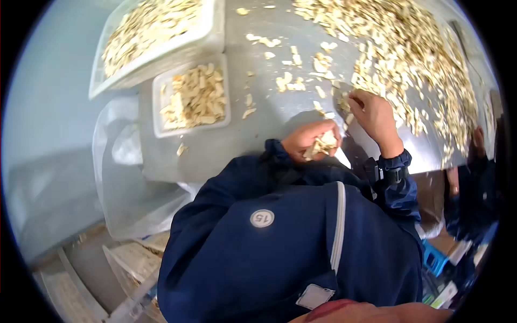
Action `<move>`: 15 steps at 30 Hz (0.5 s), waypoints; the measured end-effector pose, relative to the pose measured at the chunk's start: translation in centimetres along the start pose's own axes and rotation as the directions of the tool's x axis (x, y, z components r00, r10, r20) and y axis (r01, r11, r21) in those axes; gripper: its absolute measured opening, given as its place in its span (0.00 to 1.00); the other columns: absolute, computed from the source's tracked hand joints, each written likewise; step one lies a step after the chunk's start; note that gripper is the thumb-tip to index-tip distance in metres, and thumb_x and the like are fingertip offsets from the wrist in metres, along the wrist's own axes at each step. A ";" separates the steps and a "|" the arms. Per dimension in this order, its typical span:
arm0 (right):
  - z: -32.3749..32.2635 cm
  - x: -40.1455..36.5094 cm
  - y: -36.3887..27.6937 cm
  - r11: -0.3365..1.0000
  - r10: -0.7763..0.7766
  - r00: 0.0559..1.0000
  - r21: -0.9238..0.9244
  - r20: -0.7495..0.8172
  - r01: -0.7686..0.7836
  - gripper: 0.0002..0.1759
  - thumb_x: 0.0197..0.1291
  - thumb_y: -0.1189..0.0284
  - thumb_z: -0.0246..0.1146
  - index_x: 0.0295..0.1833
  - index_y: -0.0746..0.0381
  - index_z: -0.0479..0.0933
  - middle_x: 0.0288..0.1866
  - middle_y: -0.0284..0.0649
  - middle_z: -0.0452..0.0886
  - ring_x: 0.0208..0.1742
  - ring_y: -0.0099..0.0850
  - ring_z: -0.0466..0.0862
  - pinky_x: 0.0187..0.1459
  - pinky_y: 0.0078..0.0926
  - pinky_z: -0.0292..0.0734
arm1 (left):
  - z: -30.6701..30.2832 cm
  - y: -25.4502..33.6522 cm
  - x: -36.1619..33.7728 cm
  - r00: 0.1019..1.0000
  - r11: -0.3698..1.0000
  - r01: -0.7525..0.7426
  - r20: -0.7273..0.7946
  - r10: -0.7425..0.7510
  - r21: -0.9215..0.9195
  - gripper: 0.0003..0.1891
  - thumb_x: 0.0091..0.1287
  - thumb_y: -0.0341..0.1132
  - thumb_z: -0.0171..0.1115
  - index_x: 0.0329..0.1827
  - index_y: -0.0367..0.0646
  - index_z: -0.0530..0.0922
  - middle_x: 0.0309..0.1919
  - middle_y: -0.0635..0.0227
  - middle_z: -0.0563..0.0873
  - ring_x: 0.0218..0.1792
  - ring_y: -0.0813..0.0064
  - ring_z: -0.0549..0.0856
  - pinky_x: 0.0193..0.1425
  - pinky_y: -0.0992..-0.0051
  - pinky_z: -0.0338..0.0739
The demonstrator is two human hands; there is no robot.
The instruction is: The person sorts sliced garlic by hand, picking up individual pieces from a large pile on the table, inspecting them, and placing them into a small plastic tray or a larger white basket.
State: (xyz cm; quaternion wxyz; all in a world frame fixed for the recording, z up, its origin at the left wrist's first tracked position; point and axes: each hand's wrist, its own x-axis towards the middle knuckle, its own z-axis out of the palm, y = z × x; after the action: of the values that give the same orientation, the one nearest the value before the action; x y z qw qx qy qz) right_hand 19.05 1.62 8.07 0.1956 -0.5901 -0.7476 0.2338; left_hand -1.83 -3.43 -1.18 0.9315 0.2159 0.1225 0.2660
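My left hand (pixel 309 141) is cupped, palm up, close to my body at the table's front edge. Its fingers curl around a small heap of pale dried slices (pixel 325 143). To its right, my right hand (pixel 376 116) is closed, palm down, with its fingertips bent toward the table at the near edge of a big pile of dried slices (pixel 393 64). Whatever those fingertips hold is hidden. A few loose slices (pixel 321 64) lie on the metal table just beyond both hands.
A small white tray (pixel 156 110) of slices stands on the metal table (pixel 253 145) at left. Behind it is a larger translucent bin (pixel 156 65), also full of slices. A clear plastic bag (pixel 110 177) hangs at the left edge. At far right, another person's hand (pixel 478 141) reaches the table.
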 end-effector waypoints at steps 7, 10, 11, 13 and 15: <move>0.9 4.4 -8.8 0.860 -0.282 0.949 0.400 -0.143 0.316 0.14 0.72 0.71 0.67 0.59 0.61 0.87 0.49 0.49 0.91 0.47 0.41 0.91 0.48 0.34 0.84 | -0.2 -0.4 -0.1 0.979 0.907 -0.205 0.057 0.198 0.369 0.21 0.88 0.49 0.46 0.52 0.39 0.78 0.44 0.62 0.83 0.39 0.75 0.84 0.31 0.79 0.77; 0.7 3.8 -3.0 0.967 -0.224 0.965 0.093 -0.138 0.238 0.12 0.73 0.72 0.66 0.57 0.60 0.88 0.48 0.47 0.91 0.47 0.42 0.91 0.49 0.35 0.84 | -0.5 -0.3 0.0 1.000 0.998 -0.012 0.028 0.014 -0.062 0.10 0.84 0.36 0.53 0.53 0.39 0.77 0.44 0.64 0.82 0.40 0.77 0.83 0.45 0.74 0.79; 0.7 2.8 -1.2 0.984 -0.153 0.980 0.074 -0.128 0.164 0.12 0.73 0.72 0.66 0.57 0.60 0.88 0.47 0.47 0.91 0.46 0.42 0.91 0.49 0.35 0.84 | -0.4 -0.2 -0.2 0.988 0.977 -0.148 0.065 0.139 0.156 0.07 0.82 0.33 0.54 0.53 0.39 0.77 0.44 0.64 0.81 0.40 0.77 0.83 0.45 0.75 0.79; 0.1 0.7 2.2 0.999 -0.038 0.989 0.029 -0.144 0.043 0.12 0.72 0.72 0.66 0.57 0.60 0.88 0.47 0.46 0.91 0.44 0.41 0.91 0.48 0.35 0.84 | 0.4 0.1 -0.5 0.919 0.762 -0.395 0.233 0.319 0.514 0.04 0.79 0.27 0.57 0.53 0.40 0.76 0.45 0.65 0.80 0.41 0.78 0.82 0.44 0.75 0.79; -1.1 -2.4 5.1 0.990 0.107 0.970 -0.071 -0.219 -0.125 0.12 0.70 0.71 0.67 0.55 0.60 0.89 0.46 0.45 0.91 0.42 0.38 0.90 0.47 0.34 0.84 | 0.7 1.7 -0.5 0.873 0.359 -0.456 0.332 0.356 0.814 0.04 0.79 0.29 0.55 0.53 0.41 0.74 0.45 0.64 0.79 0.40 0.78 0.82 0.37 0.79 0.76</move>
State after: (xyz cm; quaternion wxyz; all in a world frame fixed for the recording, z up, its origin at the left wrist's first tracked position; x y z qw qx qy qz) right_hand 24.28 0.38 6.01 0.2360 -0.6622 -0.6955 0.1483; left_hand -2.77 -2.66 0.33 0.5967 0.6956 0.1374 0.3757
